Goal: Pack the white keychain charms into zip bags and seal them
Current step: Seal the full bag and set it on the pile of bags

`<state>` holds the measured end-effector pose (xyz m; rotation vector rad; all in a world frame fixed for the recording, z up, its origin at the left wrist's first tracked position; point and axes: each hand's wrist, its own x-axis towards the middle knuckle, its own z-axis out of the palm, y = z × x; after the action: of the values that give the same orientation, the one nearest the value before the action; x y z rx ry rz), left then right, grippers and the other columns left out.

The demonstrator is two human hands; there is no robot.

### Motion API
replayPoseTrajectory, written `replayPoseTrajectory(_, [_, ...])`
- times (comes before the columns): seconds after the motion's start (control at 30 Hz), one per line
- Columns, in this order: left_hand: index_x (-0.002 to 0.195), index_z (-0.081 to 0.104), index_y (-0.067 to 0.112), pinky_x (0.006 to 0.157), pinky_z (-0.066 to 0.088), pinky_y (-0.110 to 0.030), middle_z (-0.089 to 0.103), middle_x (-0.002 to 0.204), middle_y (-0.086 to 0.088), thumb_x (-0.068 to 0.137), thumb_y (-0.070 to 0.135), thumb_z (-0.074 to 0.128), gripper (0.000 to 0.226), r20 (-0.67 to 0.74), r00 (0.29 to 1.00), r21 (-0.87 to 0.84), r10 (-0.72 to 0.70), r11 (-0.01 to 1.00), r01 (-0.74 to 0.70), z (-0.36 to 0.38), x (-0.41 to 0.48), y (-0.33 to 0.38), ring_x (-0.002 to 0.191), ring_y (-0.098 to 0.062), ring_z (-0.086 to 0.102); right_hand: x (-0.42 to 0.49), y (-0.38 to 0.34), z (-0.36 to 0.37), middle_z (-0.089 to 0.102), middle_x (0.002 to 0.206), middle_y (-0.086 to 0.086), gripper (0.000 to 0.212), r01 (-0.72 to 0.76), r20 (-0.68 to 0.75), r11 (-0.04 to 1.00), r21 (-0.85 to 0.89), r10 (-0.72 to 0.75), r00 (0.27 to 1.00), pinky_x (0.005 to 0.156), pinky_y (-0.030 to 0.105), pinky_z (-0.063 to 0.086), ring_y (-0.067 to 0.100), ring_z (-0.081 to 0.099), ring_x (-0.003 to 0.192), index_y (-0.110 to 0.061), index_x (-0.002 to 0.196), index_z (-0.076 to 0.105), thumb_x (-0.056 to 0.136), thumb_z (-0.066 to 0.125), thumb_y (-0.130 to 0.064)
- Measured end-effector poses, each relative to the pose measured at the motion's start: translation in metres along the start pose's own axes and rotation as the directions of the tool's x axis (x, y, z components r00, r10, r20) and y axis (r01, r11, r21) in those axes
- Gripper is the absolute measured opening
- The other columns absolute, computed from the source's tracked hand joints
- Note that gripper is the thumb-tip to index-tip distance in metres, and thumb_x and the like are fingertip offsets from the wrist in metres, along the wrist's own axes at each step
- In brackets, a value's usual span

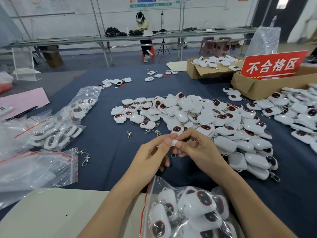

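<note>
On the blue-clothed table (106, 134), in front of the pile of white keychain charms (214, 121), one charm (173, 143) is held in both hands.
Filled zip bags (56, 127) are laid at left, w/ flat empty bags (34, 170) nearer; another filled bag (188, 212) is seen at the near edge, under the forearms. The charm is pinched btwn thumb & fingers of left hand (151, 157) & right hand (193, 148). Loose clasps (85, 158) are scattered nr the empty bags.

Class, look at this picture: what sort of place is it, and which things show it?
Probably a factory packing floor: a heap of identical white charms, filled zip bags, and long workbenches behind.
</note>
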<state>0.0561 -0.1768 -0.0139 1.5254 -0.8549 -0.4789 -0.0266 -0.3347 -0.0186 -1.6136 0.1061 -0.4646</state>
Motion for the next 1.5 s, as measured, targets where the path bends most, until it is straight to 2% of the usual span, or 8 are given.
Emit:
replayPoseTrajectory(0.37, [0.116,0.074,0.033,0.061,0.052,-0.024,0.067,0.085,0.000,0.102,0.041,0.045,0.033,0.012,1.000,-0.096,-0.011,0.995,0.012,0.002,0.001,-0.003,0.068,-0.014,0.062,0.000,0.000,0.001,0.069,0.064,-0.003,0.017,0.009,-0.011,0.999,-0.045,-0.009,1.000,0.066,0.018,0.052,0.005,0.062,0.064,-0.014,0.084,0.063,0.092,0.066,0.001])
replayPoseTrajectory(0.5, [0.132,0.057,0.040,0.073,0.057,-0.034,0.071,0.088,-0.004,0.106,0.032,0.051,0.028,-0.037,0.998,-0.043,-0.060,0.997,0.058,0.000,0.001,-0.010,0.078,-0.020,0.065,0.001,-0.001,0.001,0.069,0.065,-0.005,0.013,-0.034,-0.031,0.999,-0.039,0.032,0.999,0.067,0.018,0.053,0.006,0.063,0.067,-0.018,0.090,0.068,0.092,0.069,-0.005])
replayPoseTrajectory(0.57, [0.134,0.051,0.040,0.074,0.057,-0.030,0.073,0.083,-0.001,0.105,0.023,0.055,0.034,-0.038,0.997,0.005,-0.073,0.997,0.073,-0.001,0.001,-0.013,0.075,-0.016,0.065,0.001,-0.002,0.001,0.069,0.066,-0.007,0.013,-0.053,-0.046,0.998,-0.024,0.051,0.998,0.066,0.017,0.054,0.006,0.063,0.066,-0.020,0.089,0.069,0.090,0.071,-0.006])
replayPoseTrajectory(0.7, [0.120,0.063,0.034,0.070,0.055,-0.022,0.073,0.080,0.000,0.101,0.011,0.060,0.030,-0.042,0.999,0.005,-0.023,1.000,0.023,-0.001,0.004,-0.012,0.072,-0.009,0.066,0.002,-0.002,-0.001,0.070,0.078,-0.012,0.020,-0.083,-0.046,0.997,0.007,0.083,0.995,0.066,0.019,0.055,0.009,0.065,0.070,-0.021,0.096,0.071,0.087,0.073,-0.003])
replayPoseTrajectory(0.9, [0.113,0.075,0.033,0.075,0.056,-0.020,0.076,0.085,-0.006,0.099,0.009,0.063,0.030,-0.128,0.991,-0.066,-0.036,0.997,0.028,0.000,0.006,-0.015,0.075,-0.013,0.070,0.001,-0.003,-0.001,0.074,0.080,-0.002,0.024,-0.086,-0.051,0.996,-0.006,0.086,0.995,0.071,0.021,0.056,0.012,0.068,0.076,-0.024,0.085,0.073,0.085,0.075,0.000])
replayPoseTrajectory(1.17, [0.105,0.076,0.032,0.075,0.056,-0.019,0.078,0.085,-0.006,0.097,-0.001,0.062,0.037,-0.142,0.989,-0.085,-0.047,0.996,0.035,0.001,0.007,-0.014,0.074,-0.012,0.069,0.002,-0.001,-0.001,0.075,0.077,0.006,0.019,-0.105,-0.094,0.994,-0.017,0.103,0.990,0.069,0.016,0.054,0.010,0.067,0.071,-0.014,0.083,0.072,0.082,0.076,0.004])
replayPoseTrajectory(1.37, [0.108,0.076,0.030,0.074,0.054,-0.017,0.077,0.081,-0.007,0.098,0.002,0.062,0.033,-0.124,0.991,-0.092,-0.048,0.995,0.037,0.000,0.007,-0.015,0.073,-0.011,0.069,0.002,0.000,-0.001,0.076,0.082,0.010,0.029,-0.096,-0.104,0.995,-0.021,0.093,0.990,0.069,0.018,0.055,0.011,0.067,0.070,-0.023,0.074,0.073,0.081,0.076,0.005])
replayPoseTrajectory(1.5, [0.111,0.074,0.028,0.069,0.054,-0.017,0.075,0.076,-0.005,0.100,0.005,0.060,0.030,-0.107,0.992,-0.084,-0.061,0.995,0.052,0.000,0.007,-0.017,0.069,-0.010,0.068,0.002,0.000,0.000,0.074,0.072,0.000,0.028,-0.101,-0.114,0.994,-0.032,0.097,0.989,0.066,0.015,0.053,0.007,0.066,0.064,-0.023,0.078,0.073,0.083,0.074,0.005])
